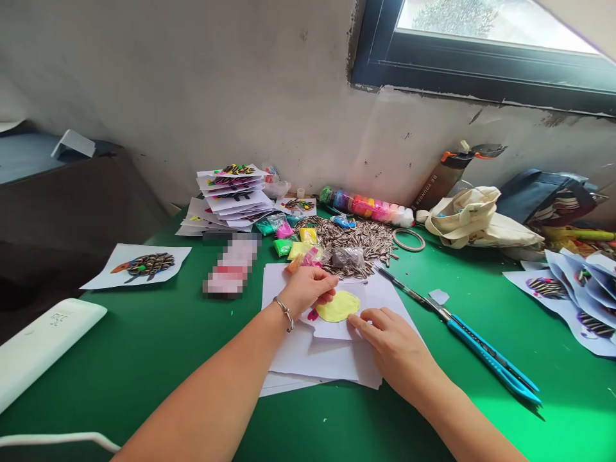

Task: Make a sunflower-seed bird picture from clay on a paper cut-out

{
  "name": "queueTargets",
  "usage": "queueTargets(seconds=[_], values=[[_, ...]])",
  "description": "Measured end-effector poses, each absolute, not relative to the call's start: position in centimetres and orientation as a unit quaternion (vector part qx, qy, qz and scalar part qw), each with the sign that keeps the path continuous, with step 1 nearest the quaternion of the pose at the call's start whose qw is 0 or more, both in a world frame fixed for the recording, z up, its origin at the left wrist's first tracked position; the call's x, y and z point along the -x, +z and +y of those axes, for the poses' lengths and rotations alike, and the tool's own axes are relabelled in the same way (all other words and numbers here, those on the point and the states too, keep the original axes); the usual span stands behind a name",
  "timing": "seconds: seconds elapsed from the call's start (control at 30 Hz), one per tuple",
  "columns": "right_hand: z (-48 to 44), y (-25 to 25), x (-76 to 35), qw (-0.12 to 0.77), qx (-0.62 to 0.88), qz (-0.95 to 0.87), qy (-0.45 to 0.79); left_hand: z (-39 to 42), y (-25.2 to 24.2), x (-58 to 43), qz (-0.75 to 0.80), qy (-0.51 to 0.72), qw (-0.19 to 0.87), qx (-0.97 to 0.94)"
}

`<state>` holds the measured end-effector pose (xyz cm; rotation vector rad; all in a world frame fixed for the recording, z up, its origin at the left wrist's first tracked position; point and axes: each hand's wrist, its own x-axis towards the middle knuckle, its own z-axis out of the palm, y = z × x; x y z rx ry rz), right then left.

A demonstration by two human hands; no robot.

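Observation:
A flattened oval of yellow modelling clay point(341, 306) lies on a small white sheet point(337, 330), with a dark red clay piece point(312, 315) at its left. My left hand point(312, 287), a bracelet point(285, 313) on its wrist, hovers over the oval's upper left edge. Its fingers are curled together in a pinch, and what they hold is hidden. At the oval's lower right edge rests my right hand point(385, 330), index finger stretched out and touching the clay. Under the small sheet are larger white papers point(293, 359). Beyond them spreads a pile of striped sunflower seeds point(366, 240).
Clay packets point(283, 248) sit beside the seeds. A blue cutter point(491, 356) and a tape ring point(409, 240) lie to the right. Finished seed pictures are stacked at the back left point(235, 192) and far right point(572, 295). A white device point(52, 340) stands at left.

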<state>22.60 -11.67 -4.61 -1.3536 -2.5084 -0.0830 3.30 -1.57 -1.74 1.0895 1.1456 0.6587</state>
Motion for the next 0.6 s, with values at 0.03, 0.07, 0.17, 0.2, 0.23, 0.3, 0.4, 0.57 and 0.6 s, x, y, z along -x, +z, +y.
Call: queueTargets(seconds=[0.03, 0.07, 0.17, 0.2, 0.23, 0.3, 0.4, 0.57, 0.6], values=[[-11.68, -4.68, -22.59, 0.144, 0.467, -0.872, -0.036, -1.57, -1.77, -3.3, 0.504, 0.292, 0.656, -0.481], [-11.7, -4.74, -22.58, 0.142, 0.464, -0.873, -0.043, -1.56, -1.81, -3.29, 0.502, 0.293, 0.656, -0.481], [-11.71, -4.89, -22.56, 0.134, 0.457, -0.877, -0.054, -1.53, -1.94, -3.27, 0.5, 0.295, 0.657, -0.482], [-11.71, -4.93, -22.56, 0.135, 0.456, -0.878, -0.054, -1.52, -1.98, -3.26, 0.499, 0.295, 0.657, -0.481], [-11.71, -4.98, -22.57, 0.138, 0.456, -0.878, -0.055, -1.51, -2.01, -3.26, 0.499, 0.295, 0.658, -0.481], [-11.72, -5.07, -22.6, 0.15, 0.455, -0.876, -0.059, -1.5, -2.04, -3.25, 0.499, 0.295, 0.659, -0.479], [-11.74, -5.17, -22.67, 0.154, 0.453, -0.875, -0.067, -1.5, -2.05, -3.24, 0.499, 0.294, 0.661, -0.477], [-11.76, -5.24, -22.71, 0.145, 0.454, -0.877, -0.063, -1.5, -2.0, -3.25, 0.499, 0.295, 0.663, -0.473], [-11.77, -5.25, -22.72, 0.149, 0.453, -0.877, -0.062, -1.49, -1.99, -3.26, 0.499, 0.295, 0.664, -0.472]])
